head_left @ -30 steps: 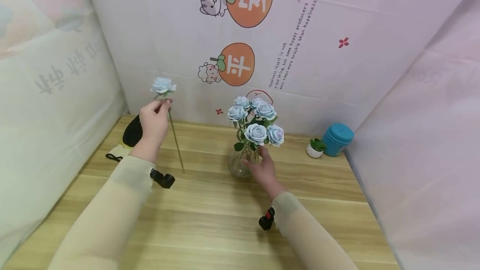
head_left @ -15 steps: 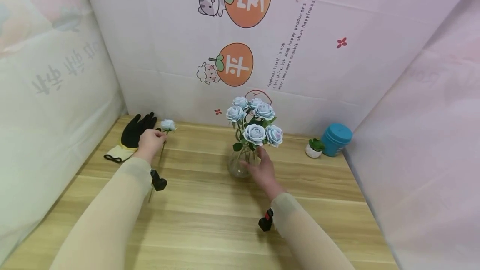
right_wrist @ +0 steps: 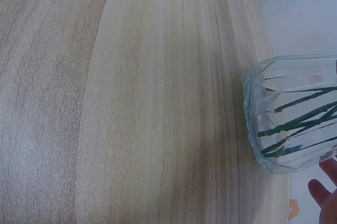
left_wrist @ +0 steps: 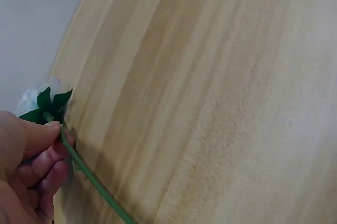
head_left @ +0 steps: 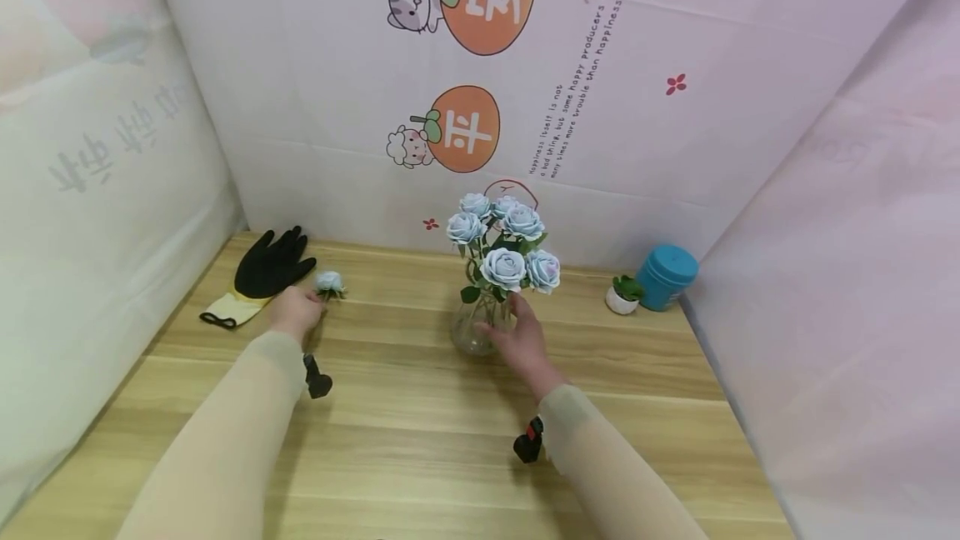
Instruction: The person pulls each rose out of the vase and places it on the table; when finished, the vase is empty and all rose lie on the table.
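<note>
Left hand (head_left: 296, 312) pinches a pale-blue rose (head_left: 330, 282), left of frame.
Right hand (head_left: 523, 342), thumb and fingers apart, curves round the glass vase (head_left: 468, 335) near frame centre.

Long, plain cream sleeves (head_left: 217, 440) are worn on both arms, ended by greyer cuffs (head_left: 566, 404). At each wrist a small, blocky black camera (head_left: 319, 383) is worn; the right one is marked by a red patch (head_left: 532, 432).

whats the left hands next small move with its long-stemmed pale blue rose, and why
Probably lower the rose onto the wooden table and loosen the left hand: it pinches the green stem below the bloom, low beside the black-and-cream glove.
</note>
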A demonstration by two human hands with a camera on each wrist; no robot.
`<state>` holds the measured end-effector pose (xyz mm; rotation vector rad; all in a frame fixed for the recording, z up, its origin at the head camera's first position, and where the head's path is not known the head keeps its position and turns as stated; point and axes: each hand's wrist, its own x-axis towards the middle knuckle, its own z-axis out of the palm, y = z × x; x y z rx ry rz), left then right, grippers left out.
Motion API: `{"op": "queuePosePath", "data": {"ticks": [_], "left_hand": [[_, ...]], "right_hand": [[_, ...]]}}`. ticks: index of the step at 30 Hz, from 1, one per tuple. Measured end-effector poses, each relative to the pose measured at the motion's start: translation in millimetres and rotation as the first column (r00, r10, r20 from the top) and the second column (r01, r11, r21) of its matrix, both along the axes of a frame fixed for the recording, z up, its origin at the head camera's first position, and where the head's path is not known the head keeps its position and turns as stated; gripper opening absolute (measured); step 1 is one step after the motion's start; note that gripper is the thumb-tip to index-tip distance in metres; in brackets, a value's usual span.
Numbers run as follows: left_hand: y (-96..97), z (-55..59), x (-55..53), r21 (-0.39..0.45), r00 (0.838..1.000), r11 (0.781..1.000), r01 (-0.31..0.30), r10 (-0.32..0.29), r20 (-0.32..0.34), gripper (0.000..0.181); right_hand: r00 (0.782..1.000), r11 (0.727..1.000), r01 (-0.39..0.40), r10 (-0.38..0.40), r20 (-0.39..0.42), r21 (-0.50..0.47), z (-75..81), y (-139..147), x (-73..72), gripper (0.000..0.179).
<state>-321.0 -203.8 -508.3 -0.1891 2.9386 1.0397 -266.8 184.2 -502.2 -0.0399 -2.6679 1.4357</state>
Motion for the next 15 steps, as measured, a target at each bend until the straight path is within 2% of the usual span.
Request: {"op": "queuePosePath", "data": {"ticks": [2, 4, 7, 9, 12, 14, 15], "left_hand": [[0.6, 1.2, 1.1, 0.001, 1.0, 1.0, -0.019, 0.019, -0.001, 0.023], [3.5, 7.4, 1.8, -0.003, 0.999, 0.999, -0.05, 0.05, -0.014, 0.024], [14.2, 22.7, -0.1, -0.012, 0.993, 0.997, -0.081, 0.08, -0.085, 0.023], [27.7, 35.8, -2.8, -0.01, 0.986, 0.997, -0.077, 0.074, -0.147, 0.021], [56.4, 56.0, -4.5, 0.06, 0.975, 0.998, -0.006, 0.019, -0.222, 0.017], [79.5, 69.3, -1.6, 0.143, 0.968, 0.987, 0.077, -0.04, -0.247, 0.015], [91.3, 75.1, 1.3, 0.189, 0.963, 0.974, 0.123, -0.071, -0.261, 0.015]], "right_hand": [[1.0, 1.0, -0.005, 0.005, -0.007, -0.002, 0.5, -1, 0.1, 0.093], [1.0, 1.0, -0.005, 0.005, -0.007, 0.005, 1.1, -1, 0.2, 0.092], [1.0, 1.0, -0.003, 0.003, -0.004, 0.003, 1.8, -2, 0.7, 0.092], [1.0, 1.0, 0.001, -0.001, 0.001, -0.003, 2.1, -2, 1.1, 0.093], [1.0, 1.0, 0.0, 0.0, 0.003, -0.021, 2.3, -2, 1.9, 0.095], [1.0, 1.0, 0.0, 0.0, 0.004, -0.031, 2.2, -2, 2.5, 0.095], [1.0, 0.999, 0.001, -0.001, 0.005, -0.035, 2.0, -1, 2.7, 0.096]]}}
